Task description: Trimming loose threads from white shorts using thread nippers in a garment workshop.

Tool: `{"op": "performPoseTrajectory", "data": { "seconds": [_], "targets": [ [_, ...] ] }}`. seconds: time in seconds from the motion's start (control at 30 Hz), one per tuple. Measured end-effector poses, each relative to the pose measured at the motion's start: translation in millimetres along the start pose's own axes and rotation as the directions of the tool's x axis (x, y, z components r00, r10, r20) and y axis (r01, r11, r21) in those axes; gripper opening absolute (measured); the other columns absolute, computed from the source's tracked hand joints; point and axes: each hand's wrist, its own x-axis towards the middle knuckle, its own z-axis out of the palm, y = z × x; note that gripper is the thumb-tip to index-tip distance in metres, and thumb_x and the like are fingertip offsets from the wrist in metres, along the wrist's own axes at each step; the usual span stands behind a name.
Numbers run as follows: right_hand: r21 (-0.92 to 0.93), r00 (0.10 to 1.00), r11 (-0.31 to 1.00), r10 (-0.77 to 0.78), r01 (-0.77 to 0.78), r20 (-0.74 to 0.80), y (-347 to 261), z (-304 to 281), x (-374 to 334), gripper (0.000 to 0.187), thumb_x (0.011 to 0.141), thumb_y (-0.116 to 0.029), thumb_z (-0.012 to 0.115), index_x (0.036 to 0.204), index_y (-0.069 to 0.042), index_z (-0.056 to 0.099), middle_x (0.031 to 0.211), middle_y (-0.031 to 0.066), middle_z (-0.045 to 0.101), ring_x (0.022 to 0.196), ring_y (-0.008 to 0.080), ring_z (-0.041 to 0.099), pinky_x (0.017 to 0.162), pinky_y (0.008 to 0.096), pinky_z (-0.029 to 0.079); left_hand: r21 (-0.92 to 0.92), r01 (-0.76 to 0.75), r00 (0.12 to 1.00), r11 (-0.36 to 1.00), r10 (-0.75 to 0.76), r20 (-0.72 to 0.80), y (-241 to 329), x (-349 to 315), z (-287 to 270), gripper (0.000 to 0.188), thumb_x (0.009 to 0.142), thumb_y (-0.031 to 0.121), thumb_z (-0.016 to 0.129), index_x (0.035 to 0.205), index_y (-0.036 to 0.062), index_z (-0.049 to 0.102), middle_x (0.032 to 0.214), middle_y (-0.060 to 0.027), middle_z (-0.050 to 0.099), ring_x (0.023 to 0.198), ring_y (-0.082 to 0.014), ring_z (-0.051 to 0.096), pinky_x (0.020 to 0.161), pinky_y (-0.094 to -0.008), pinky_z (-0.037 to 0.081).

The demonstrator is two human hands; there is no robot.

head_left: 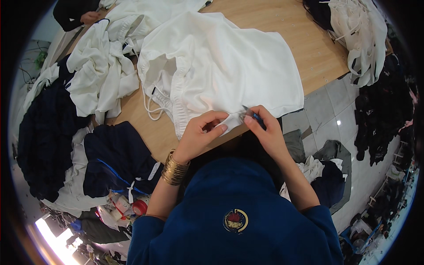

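White shorts (247, 66) with a gathered elastic waistband (179, 95) lie spread on the wooden table, the waist opening toward the left. A white drawstring (152, 115) with a dark tip hangs out of the waistband. At the near edge of the shorts, my left hand (201, 134) pinches a fold of the cloth between thumb and fingers. My right hand (268, 132) is closed around small thread snips (255, 115), partly blue, whose dark pointed end is beside that fold. Fingers cover most of the snips.
White garments (99, 66) are heaped on the table's left. Navy clothes (119, 159) hang or lie at the near left. More white garments (360, 35) hang over the far right corner. Beyond the table (316, 53), cloth lies on the tiled floor. Another person's hand (90, 17) shows at the far left.
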Motion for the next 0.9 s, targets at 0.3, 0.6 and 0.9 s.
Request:
{"op": "performPoseTrajectory", "data": {
  "seconds": [0.3,0.6,0.9],
  "targets": [
    [-0.112,0.970,0.974,-0.212,0.200,-0.119,-1,5,-3,0.023,0.075,-0.014,0.071,0.096,-0.012,0.062,0.070,-0.0043,0.050,0.059,0.0067,0.039,0.068,0.0215,0.031,-0.045,0.021,1.000,0.999,-0.020,0.009,-9,1,2,0.025,0.082,0.010,0.065,0.105,0.0020,0.061,0.072,0.0049,0.051,0.065,-0.0020,0.042,0.059,-0.0170,0.036],
    [0.011,0.952,0.975,-0.214,0.222,-0.217,6,23,15,0.007,0.078,-0.010,0.066,0.083,-0.009,0.062,0.064,-0.0010,0.053,0.058,0.0066,0.042,0.064,0.0218,0.033,-0.025,0.033,0.999,0.999,-0.032,0.029,-9,3,1,0.026,0.082,0.011,0.065,0.106,0.0019,0.061,0.073,0.0047,0.051,0.064,-0.0021,0.042,0.058,-0.0174,0.036],
    [0.224,0.989,0.972,-0.037,0.068,-0.143,3,14,17,0.014,0.083,-0.015,0.064,0.082,-0.002,0.059,0.069,-0.0005,0.057,0.063,0.0047,0.044,0.056,0.0218,0.036,0.217,-0.038,0.991,0.975,0.065,-0.115,8,10,6,0.021,0.079,0.012,0.067,0.097,0.0039,0.063,0.077,-0.0008,0.054,0.070,-0.0105,0.049,0.063,-0.0239,0.041]
  ]
}}
